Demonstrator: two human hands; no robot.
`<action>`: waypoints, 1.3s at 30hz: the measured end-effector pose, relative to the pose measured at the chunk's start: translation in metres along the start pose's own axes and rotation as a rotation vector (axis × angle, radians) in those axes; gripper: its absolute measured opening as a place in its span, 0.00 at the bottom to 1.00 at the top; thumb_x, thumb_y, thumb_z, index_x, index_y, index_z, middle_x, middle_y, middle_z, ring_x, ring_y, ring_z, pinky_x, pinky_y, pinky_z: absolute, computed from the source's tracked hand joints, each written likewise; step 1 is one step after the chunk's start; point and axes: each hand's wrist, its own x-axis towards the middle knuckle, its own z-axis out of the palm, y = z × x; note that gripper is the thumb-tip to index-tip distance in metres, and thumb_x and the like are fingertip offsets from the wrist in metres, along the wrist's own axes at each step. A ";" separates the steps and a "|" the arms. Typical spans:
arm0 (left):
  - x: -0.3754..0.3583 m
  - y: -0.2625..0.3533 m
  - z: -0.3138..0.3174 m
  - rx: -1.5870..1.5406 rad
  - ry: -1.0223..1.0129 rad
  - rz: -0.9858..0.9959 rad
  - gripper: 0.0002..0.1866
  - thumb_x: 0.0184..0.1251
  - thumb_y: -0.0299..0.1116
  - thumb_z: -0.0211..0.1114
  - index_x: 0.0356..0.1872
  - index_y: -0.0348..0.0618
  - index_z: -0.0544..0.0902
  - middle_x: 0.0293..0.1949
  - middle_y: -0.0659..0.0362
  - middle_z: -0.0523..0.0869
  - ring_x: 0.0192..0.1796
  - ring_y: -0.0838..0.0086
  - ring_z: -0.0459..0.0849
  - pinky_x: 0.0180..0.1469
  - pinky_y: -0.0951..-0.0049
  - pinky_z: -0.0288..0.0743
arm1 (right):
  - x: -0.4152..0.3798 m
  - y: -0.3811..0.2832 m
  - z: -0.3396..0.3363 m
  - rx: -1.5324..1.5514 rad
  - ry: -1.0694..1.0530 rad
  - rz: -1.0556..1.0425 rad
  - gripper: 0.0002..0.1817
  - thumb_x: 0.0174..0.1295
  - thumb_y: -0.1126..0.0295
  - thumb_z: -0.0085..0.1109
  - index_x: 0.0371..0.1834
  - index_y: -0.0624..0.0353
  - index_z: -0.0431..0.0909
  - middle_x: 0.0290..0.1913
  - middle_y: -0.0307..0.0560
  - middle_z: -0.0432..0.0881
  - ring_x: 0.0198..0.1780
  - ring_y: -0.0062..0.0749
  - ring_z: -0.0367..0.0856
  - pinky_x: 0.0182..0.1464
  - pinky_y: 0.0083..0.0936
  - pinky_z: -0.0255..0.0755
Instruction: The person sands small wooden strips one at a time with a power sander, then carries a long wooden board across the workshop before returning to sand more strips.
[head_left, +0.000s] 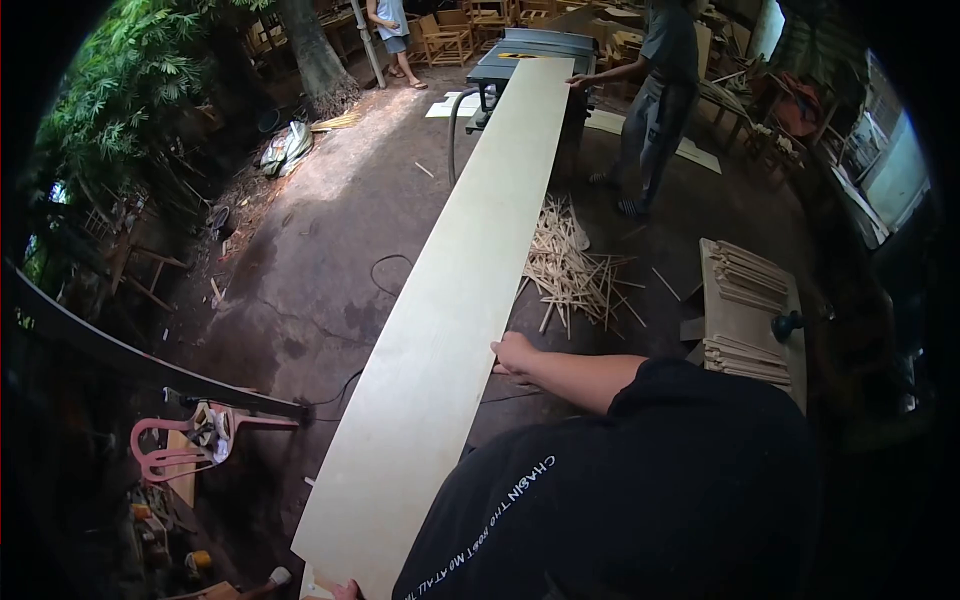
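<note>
Feeding the long board (450, 300) toward the table saw (530, 45); right hand (515, 355) flat against its edge; left hand (345, 590) grip unclear; next calls for a steady, straight push.

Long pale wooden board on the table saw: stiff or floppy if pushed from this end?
The long pale wooden board looks thin for its length, so probably some sag between supports. Right hand steadies one edge, a co-worker's hand the far end; likely awkward alone.

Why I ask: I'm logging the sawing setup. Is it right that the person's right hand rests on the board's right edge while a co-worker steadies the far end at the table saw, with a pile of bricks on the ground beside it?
Not quite. The head view shows a pile of thin wood offcuts, not bricks. The rest holds: the right hand rests on the board at its right edge, and the co-worker steadies the far end at the table saw.
</note>
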 end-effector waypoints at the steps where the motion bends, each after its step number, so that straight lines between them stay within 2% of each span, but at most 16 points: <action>1: 0.000 -0.004 0.005 0.006 -0.016 -0.005 0.40 0.67 0.25 0.69 0.79 0.43 0.60 0.69 0.48 0.76 0.69 0.53 0.79 0.71 0.48 0.74 | 0.010 0.005 -0.013 0.002 0.003 -0.026 0.17 0.80 0.71 0.51 0.67 0.62 0.69 0.63 0.54 0.76 0.64 0.47 0.79 0.63 0.54 0.81; 3: 0.004 -0.011 0.015 0.020 -0.060 -0.016 0.40 0.67 0.25 0.69 0.79 0.43 0.61 0.68 0.48 0.77 0.68 0.53 0.79 0.71 0.48 0.75 | 0.026 0.011 -0.040 0.011 0.041 -0.054 0.15 0.80 0.70 0.50 0.65 0.60 0.71 0.56 0.52 0.80 0.59 0.46 0.81 0.58 0.51 0.82; 6: 0.014 -0.025 0.038 0.030 -0.144 -0.037 0.40 0.67 0.24 0.69 0.78 0.44 0.61 0.67 0.48 0.77 0.68 0.54 0.79 0.71 0.48 0.75 | 0.026 -0.009 -0.074 0.033 0.148 -0.078 0.14 0.79 0.68 0.53 0.63 0.59 0.74 0.55 0.52 0.83 0.55 0.46 0.83 0.55 0.48 0.80; 7: 0.018 -0.029 0.046 0.030 -0.171 -0.039 0.40 0.66 0.24 0.69 0.78 0.44 0.61 0.67 0.48 0.78 0.68 0.54 0.80 0.71 0.48 0.75 | 0.025 -0.018 -0.083 0.028 0.247 -0.045 0.14 0.75 0.70 0.58 0.59 0.60 0.76 0.53 0.53 0.85 0.50 0.45 0.85 0.54 0.42 0.79; 11: 0.040 -0.043 0.096 0.037 -0.295 -0.033 0.39 0.66 0.24 0.69 0.78 0.44 0.62 0.66 0.49 0.78 0.67 0.54 0.80 0.70 0.49 0.75 | 0.050 -0.006 -0.116 0.238 0.301 -0.323 0.18 0.68 0.75 0.63 0.60 0.67 0.77 0.55 0.54 0.86 0.54 0.43 0.85 0.57 0.38 0.79; 14: 0.050 -0.051 0.159 0.062 -0.341 -0.003 0.38 0.65 0.23 0.68 0.76 0.46 0.63 0.65 0.49 0.79 0.66 0.55 0.81 0.70 0.49 0.75 | 0.039 0.000 -0.130 0.244 0.342 -0.290 0.19 0.69 0.75 0.63 0.62 0.68 0.78 0.57 0.55 0.87 0.57 0.44 0.85 0.60 0.39 0.79; 17: 0.064 -0.066 0.223 -0.025 -0.420 -0.026 0.36 0.64 0.21 0.67 0.73 0.46 0.66 0.64 0.50 0.79 0.65 0.56 0.81 0.69 0.49 0.76 | 0.018 0.008 -0.141 0.334 0.305 -0.279 0.19 0.70 0.75 0.63 0.62 0.70 0.78 0.57 0.55 0.86 0.57 0.44 0.86 0.60 0.39 0.80; 20: 0.064 -0.075 0.287 -0.048 -0.464 -0.054 0.35 0.66 0.20 0.66 0.73 0.48 0.65 0.64 0.51 0.79 0.65 0.57 0.82 0.66 0.48 0.79 | 0.001 0.018 -0.154 0.432 0.204 -0.270 0.22 0.67 0.73 0.69 0.60 0.73 0.76 0.57 0.59 0.86 0.57 0.45 0.86 0.59 0.40 0.81; 24: 0.065 -0.082 0.367 0.035 -0.511 -0.139 0.33 0.70 0.20 0.65 0.73 0.51 0.63 0.65 0.52 0.78 0.64 0.59 0.82 0.61 0.46 0.82 | -0.063 -0.004 -0.157 0.554 0.057 -0.226 0.20 0.68 0.75 0.67 0.61 0.72 0.77 0.57 0.58 0.86 0.56 0.46 0.87 0.58 0.43 0.83; 27: 0.064 -0.086 0.436 0.087 -0.587 -0.186 0.31 0.72 0.22 0.64 0.72 0.53 0.64 0.65 0.53 0.78 0.63 0.60 0.83 0.59 0.46 0.83 | -0.093 -0.012 -0.164 0.557 0.033 -0.226 0.20 0.69 0.76 0.64 0.63 0.72 0.77 0.57 0.57 0.86 0.56 0.46 0.87 0.58 0.44 0.83; 30: 0.071 -0.099 0.500 0.101 -0.671 -0.270 0.30 0.72 0.23 0.67 0.70 0.57 0.66 0.65 0.57 0.80 0.64 0.61 0.84 0.55 0.51 0.84 | -0.106 -0.009 -0.177 0.567 0.074 -0.276 0.20 0.70 0.76 0.63 0.63 0.71 0.77 0.58 0.58 0.85 0.57 0.46 0.87 0.58 0.43 0.83; 33: 0.087 -0.117 0.547 0.267 -0.825 -0.305 0.27 0.76 0.29 0.66 0.71 0.56 0.66 0.62 0.57 0.83 0.60 0.62 0.87 0.54 0.51 0.84 | -0.099 -0.022 -0.207 0.660 0.195 -0.315 0.19 0.71 0.75 0.64 0.62 0.72 0.77 0.57 0.58 0.86 0.56 0.46 0.88 0.58 0.43 0.83; 35: 0.103 -0.118 0.564 0.334 -0.986 -0.423 0.25 0.79 0.33 0.65 0.72 0.55 0.66 0.62 0.57 0.84 0.58 0.62 0.88 0.55 0.50 0.83 | -0.091 -0.044 -0.242 0.602 0.272 -0.348 0.19 0.72 0.73 0.64 0.61 0.73 0.78 0.56 0.59 0.87 0.54 0.46 0.89 0.56 0.43 0.84; 36: 0.111 -0.116 0.568 0.368 -1.064 -0.485 0.25 0.80 0.35 0.64 0.72 0.54 0.66 0.62 0.56 0.84 0.57 0.62 0.88 0.55 0.50 0.83 | -0.085 -0.055 -0.262 0.569 0.337 -0.366 0.18 0.72 0.73 0.64 0.61 0.74 0.78 0.55 0.60 0.87 0.52 0.47 0.90 0.55 0.44 0.85; 38: 0.124 -0.107 0.568 0.502 -1.148 -0.475 0.23 0.83 0.42 0.61 0.73 0.52 0.69 0.63 0.56 0.84 0.57 0.61 0.88 0.56 0.51 0.82 | -0.099 -0.095 -0.287 0.528 0.468 -0.382 0.18 0.72 0.74 0.64 0.60 0.75 0.78 0.54 0.63 0.87 0.51 0.51 0.91 0.52 0.48 0.87; 39: 0.140 -0.107 0.558 0.567 -1.166 -0.480 0.23 0.83 0.42 0.61 0.73 0.53 0.69 0.62 0.56 0.85 0.57 0.61 0.88 0.56 0.51 0.82 | -0.077 -0.095 -0.319 0.529 0.422 -0.413 0.19 0.71 0.74 0.64 0.60 0.76 0.77 0.54 0.64 0.86 0.52 0.53 0.91 0.52 0.49 0.88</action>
